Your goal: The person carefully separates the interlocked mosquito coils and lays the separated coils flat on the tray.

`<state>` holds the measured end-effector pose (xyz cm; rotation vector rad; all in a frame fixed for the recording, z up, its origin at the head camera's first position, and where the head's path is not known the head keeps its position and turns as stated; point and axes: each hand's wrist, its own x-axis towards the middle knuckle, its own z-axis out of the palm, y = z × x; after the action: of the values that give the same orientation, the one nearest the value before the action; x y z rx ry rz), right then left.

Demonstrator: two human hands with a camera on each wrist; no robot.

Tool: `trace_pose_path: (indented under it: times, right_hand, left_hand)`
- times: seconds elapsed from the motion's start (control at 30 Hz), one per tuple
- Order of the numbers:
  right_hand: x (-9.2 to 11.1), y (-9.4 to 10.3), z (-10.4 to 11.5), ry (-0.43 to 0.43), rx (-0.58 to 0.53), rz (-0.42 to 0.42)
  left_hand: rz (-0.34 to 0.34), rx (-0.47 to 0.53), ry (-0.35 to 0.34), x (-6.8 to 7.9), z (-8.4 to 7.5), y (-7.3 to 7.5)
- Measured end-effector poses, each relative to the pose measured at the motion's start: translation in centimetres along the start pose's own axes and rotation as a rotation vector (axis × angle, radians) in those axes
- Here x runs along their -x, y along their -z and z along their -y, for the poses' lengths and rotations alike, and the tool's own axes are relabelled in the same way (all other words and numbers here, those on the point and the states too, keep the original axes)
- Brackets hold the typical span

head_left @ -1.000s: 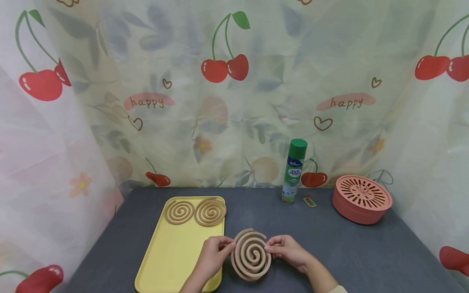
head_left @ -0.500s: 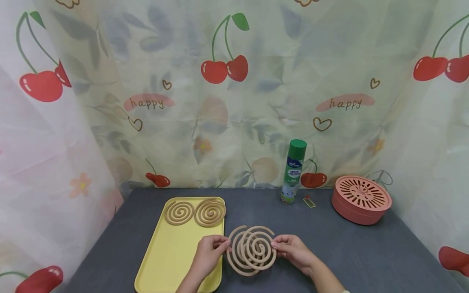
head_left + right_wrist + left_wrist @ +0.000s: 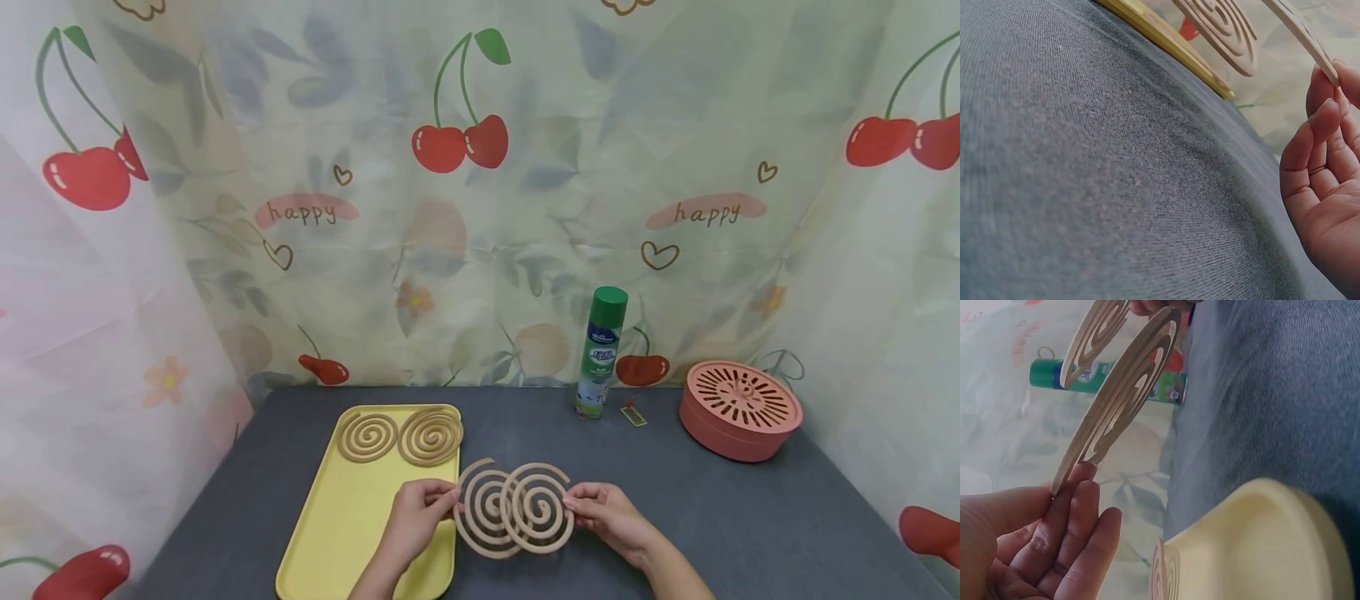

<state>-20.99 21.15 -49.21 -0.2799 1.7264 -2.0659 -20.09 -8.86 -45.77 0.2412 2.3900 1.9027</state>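
Observation:
Two tan spiral mosquito coils are held up in front of me over the dark table. My left hand [image 3: 416, 515] pinches the left mosquito coil [image 3: 492, 504] by its outer edge, thumb against fingers, as the left wrist view confirms. The right mosquito coil [image 3: 542, 507] is pinched at its right rim by my right hand [image 3: 609, 517]. In the head view the right coil overlaps the left one from in front. Both wrist views show a gap between the left coil [image 3: 1116, 403] and the right coil [image 3: 1094, 337].
A yellow tray [image 3: 360, 525] lies on the left, with mosquito coils at its far end, one left [image 3: 367, 437] and one right [image 3: 431, 436]. Toward the back stand a green spray can [image 3: 600, 354], a small metal piece [image 3: 633, 413] and a pink slotted round box [image 3: 742, 417].
The coils, stacked closely a second ago, have been drawn sideways into two. My left hand has moved left with one, my right hand slightly right with the other.

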Motion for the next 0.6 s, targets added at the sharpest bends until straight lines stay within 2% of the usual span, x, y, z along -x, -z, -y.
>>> trace_pose_path:
  times: [0.2, 0.4, 0.6]
  right_hand:
    - [0.2, 0.2, 0.0, -0.007, -0.017, 0.014]
    - [0.1, 0.6, -0.2, -0.006, -0.019, 0.008]
    - [0.2, 0.8, -0.4, -0.010, -0.009, 0.001]
  left_hand:
    - [-0.029, 0.008, 0.011, -0.1, 0.1, 0.6]
    - [-0.062, 0.011, 0.050, -0.1, 0.2, 1.6]
    - [-0.134, 0.015, 0.095, 0.0, 0.7, 3.0]
